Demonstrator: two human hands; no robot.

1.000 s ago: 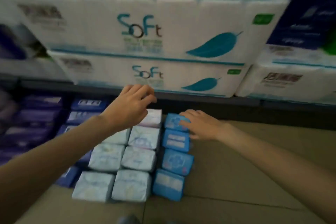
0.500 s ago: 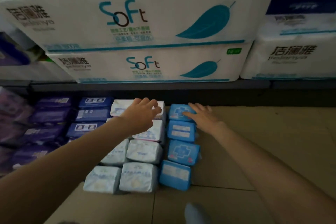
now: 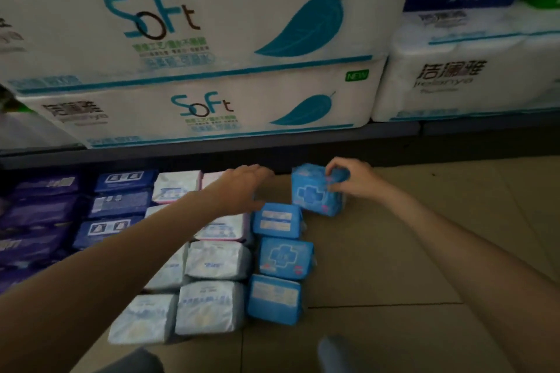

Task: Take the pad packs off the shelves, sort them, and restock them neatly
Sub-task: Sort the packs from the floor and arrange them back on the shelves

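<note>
On the floor below the shelf, I have the blue pad pack [image 3: 316, 191] pinched in my right hand [image 3: 353, 180], beside its column [image 3: 278, 260]. My left hand [image 3: 242, 185] hovers loose-fingered over the white packs [image 3: 212, 260]. I judge sorting underway; next it needs aligning.

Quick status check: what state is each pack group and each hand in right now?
Bright blue plastic pad pack: pulled out of its column, tilted, in the right hand's grip.
Three bright blue packs: lying in a column on the floor.
Pale white-blue packs: in rows on the floor.
Left hand: fingers relaxed, over the white packs, holding nothing.
</note>
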